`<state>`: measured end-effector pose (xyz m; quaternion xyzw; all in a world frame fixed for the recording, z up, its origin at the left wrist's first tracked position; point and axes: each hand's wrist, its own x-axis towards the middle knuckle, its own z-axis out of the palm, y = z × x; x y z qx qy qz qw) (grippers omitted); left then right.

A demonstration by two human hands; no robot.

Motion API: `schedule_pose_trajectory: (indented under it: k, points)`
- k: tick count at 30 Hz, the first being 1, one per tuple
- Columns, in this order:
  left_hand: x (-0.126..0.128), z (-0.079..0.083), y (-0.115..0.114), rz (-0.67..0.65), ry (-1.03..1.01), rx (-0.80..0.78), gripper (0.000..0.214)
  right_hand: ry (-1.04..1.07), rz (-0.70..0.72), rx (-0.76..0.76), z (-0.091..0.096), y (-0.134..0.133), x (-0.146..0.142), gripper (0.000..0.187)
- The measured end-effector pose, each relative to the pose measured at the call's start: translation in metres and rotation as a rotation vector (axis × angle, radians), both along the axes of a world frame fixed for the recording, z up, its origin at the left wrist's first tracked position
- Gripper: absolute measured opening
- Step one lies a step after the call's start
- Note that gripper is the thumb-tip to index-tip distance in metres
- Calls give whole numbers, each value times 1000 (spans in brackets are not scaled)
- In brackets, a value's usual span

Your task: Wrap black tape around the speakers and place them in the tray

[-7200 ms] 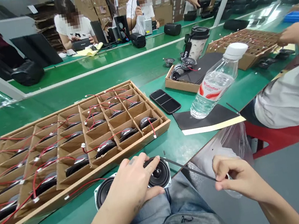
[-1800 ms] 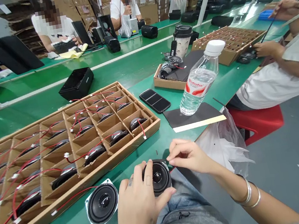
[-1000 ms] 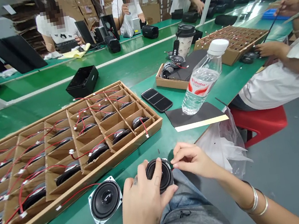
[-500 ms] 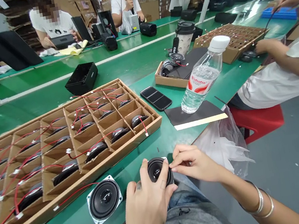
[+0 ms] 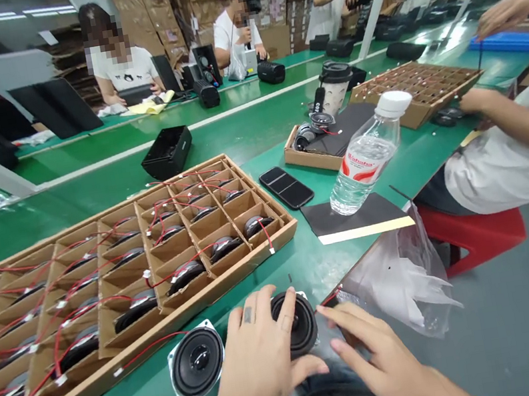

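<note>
My left hand point(image 5: 265, 353) lies over a round black speaker point(image 5: 305, 329) at the table's front edge, its fingers gripping the rim and partly covering the cone. To the right of that speaker, my right hand point(image 5: 371, 349) has its thumb and fingers apart with nothing between them. A short red wire point(image 5: 332, 296) sticks out past my right fingertips; whether it touches them I cannot tell. On the green table left of my left hand lies another speaker point(image 5: 196, 361) with a square metal frame. Its red lead point(image 5: 150, 349) trails toward the carton.
A divided carton point(image 5: 272, 245) of wired speakers fills the left. Beyond my hands are a phone point(image 5: 287, 187), a water bottle point(image 5: 364, 157) on a black sheet point(image 5: 389, 214) and a small box point(image 5: 311, 159). A plastic bag point(image 5: 409, 275) hangs at the edge; a co-worker point(image 5: 516, 156) sits right.
My right hand has opened from a pinch beside the speaker, and a red wire now shows there. My left hand stays on the speaker. The view has tilted up slightly.
</note>
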<state>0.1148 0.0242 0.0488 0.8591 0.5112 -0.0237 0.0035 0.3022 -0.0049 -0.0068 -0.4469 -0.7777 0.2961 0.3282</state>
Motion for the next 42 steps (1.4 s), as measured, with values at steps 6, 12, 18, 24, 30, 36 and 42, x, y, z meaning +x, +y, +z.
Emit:
schedule_pose_trajectory:
  k: [6,12,18,24,30,36,42]
  points:
    - [-6,7,13,-147,-32,-92,70,165,-12,-390,-19,-7,-24,38]
    - [-12,8,3,-179,-209,58,68,463,55,-655,-27,-18,-38,61]
    - [-10,20,-14,-280,-502,585,62,673,-56,-426,24,-4,-44,58]
    - [-35,17,-20,-5,-478,416,98,256,82,-42,87,88,-54,21]
    - [-69,-6,-45,234,-528,382,64,-466,152,313,126,206,-68,26]
    - [-94,-28,-57,326,-564,425,49,-673,235,341,122,226,-90,21]
    - [-104,-47,-57,342,-594,415,46,-674,254,358,116,224,-86,21]
